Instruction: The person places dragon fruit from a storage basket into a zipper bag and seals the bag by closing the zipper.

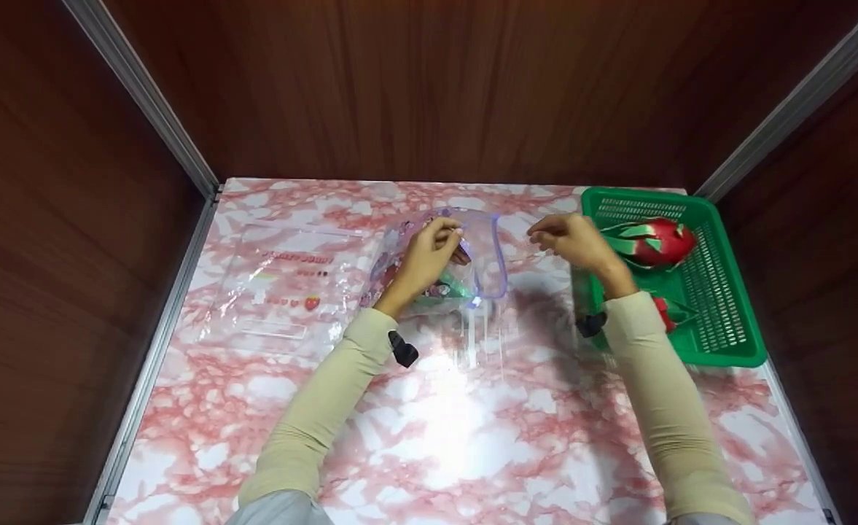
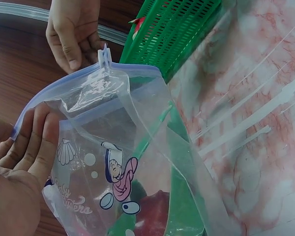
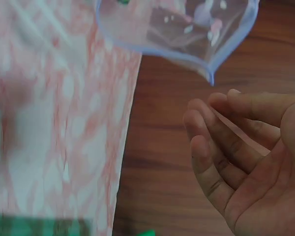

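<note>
The left hand grips a clear printed bag — the right hand, loosely bent and empty, hovers near it.

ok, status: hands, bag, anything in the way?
Left hand holding purple-rimmed bag; right hand empty, off it. Red fruit inside bag. Green basket alongside, not blocking bag.

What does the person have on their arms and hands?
The left sleeve and right sleeve are pale yellow, with light grey fabric near the elbows. A small black device shows at each wrist. The left hand and right hand are bare, without gloves.
</note>
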`<action>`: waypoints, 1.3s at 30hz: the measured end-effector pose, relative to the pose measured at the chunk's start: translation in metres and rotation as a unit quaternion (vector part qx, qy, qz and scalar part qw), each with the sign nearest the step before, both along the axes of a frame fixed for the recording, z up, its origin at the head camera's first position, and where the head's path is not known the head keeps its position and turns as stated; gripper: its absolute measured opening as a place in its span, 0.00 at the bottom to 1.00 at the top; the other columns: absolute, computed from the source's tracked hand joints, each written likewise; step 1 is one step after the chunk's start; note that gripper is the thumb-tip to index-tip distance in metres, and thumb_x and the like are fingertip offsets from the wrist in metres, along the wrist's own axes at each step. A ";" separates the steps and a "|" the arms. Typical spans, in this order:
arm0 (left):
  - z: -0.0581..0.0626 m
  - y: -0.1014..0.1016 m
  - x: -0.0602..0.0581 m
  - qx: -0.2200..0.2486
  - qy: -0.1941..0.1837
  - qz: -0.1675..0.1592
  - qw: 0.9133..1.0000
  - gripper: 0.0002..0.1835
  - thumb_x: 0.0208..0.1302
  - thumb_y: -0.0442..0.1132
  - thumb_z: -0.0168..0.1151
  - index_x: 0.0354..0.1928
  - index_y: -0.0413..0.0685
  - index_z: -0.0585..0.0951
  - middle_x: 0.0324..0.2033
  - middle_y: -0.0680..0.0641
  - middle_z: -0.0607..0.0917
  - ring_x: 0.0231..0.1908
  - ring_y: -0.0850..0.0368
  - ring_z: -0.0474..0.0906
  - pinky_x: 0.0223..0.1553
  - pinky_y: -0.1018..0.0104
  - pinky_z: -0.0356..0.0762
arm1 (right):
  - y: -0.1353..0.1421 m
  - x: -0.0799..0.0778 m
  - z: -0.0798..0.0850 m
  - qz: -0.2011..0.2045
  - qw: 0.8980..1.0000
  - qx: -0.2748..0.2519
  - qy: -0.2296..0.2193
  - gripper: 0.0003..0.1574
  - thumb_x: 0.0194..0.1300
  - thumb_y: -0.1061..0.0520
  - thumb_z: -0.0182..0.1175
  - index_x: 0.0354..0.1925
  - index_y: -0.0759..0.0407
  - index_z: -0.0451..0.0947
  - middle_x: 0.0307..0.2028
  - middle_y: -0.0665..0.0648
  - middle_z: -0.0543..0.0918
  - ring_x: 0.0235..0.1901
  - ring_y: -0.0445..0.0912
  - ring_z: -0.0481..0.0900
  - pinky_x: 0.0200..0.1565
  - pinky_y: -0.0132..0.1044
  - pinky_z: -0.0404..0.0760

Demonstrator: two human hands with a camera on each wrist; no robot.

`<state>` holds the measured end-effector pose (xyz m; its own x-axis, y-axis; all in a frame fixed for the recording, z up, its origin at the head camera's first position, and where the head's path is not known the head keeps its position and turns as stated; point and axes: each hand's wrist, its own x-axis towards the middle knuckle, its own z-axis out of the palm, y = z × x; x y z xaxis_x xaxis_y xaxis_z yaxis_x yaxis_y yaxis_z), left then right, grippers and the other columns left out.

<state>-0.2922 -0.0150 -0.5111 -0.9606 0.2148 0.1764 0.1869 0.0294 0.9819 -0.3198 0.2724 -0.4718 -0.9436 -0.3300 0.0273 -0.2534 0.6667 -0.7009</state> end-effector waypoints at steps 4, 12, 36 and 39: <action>0.000 -0.001 0.000 -0.002 -0.001 0.000 1.000 0.15 0.83 0.35 0.55 0.61 0.29 0.78 0.40 0.34 0.89 0.29 0.61 0.87 0.43 0.53 0.93 | 0.014 -0.003 0.002 -0.023 1.000 0.016 0.014 0.13 0.77 0.60 0.62 0.50 0.66 0.89 0.46 0.69 0.91 0.33 0.36 0.81 0.34 0.20 0.77; 0.002 -0.003 0.001 -0.009 0.002 0.001 1.000 0.17 0.83 0.35 0.55 0.63 0.31 0.80 0.41 0.34 0.89 0.29 0.62 0.86 0.43 0.52 0.92 | 0.037 -0.008 0.002 -0.051 0.998 0.025 0.012 0.14 0.76 0.60 0.63 0.52 0.67 0.88 0.50 0.70 0.89 0.41 0.47 0.82 0.37 0.19 0.76; 0.004 -0.005 0.002 -0.007 -0.004 0.008 1.000 0.16 0.82 0.35 0.56 0.63 0.32 0.81 0.39 0.34 0.89 0.29 0.60 0.87 0.45 0.47 0.92 | 0.081 -0.017 0.009 -0.071 0.997 0.032 0.022 0.21 0.74 0.64 0.63 0.61 0.71 0.81 0.64 0.75 0.80 0.62 0.69 0.76 0.68 0.69 0.74; 0.004 -0.005 0.002 -0.007 -0.005 0.006 1.000 0.16 0.82 0.35 0.56 0.63 0.32 0.80 0.39 0.34 0.89 0.30 0.59 0.87 0.45 0.49 0.92 | 0.087 -0.018 0.009 -0.078 0.996 0.042 0.028 0.22 0.72 0.65 0.64 0.61 0.72 0.81 0.65 0.75 0.79 0.65 0.70 0.74 0.71 0.69 0.70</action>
